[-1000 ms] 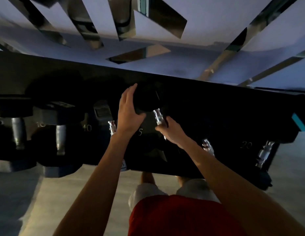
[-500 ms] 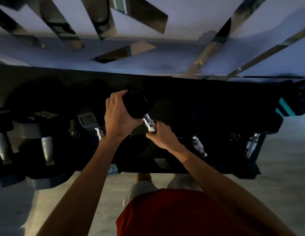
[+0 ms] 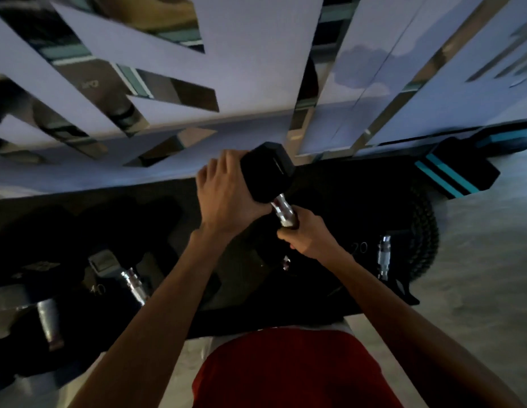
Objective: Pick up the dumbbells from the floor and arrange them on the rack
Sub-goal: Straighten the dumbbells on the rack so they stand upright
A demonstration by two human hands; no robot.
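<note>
Black hexagonal chrome-handled dumbbell [image 3: 268, 172] held over dark rack [image 3: 338, 290].
Left hand [image 3: 227, 195] fingers cup its head; right hand [image 3: 309, 234] fingers clench the handle.

Two pale numbers stand on the dark front of the rack [image 3: 300, 298]. A "20" is printed just right of the right hand [image 3: 309, 234] that grips the lifted dumbbell [image 3: 265, 172], beside a chrome handle [image 3: 384, 256]. Farther left, next to another chrome handle [image 3: 134, 285], a number reads as "40", its first digit blurred. A grey label plate [image 3: 104, 260] above it carries print too smeared to read. Faint letters on a mirror strip [image 3: 90, 83] of the wall are illegible.
</note>
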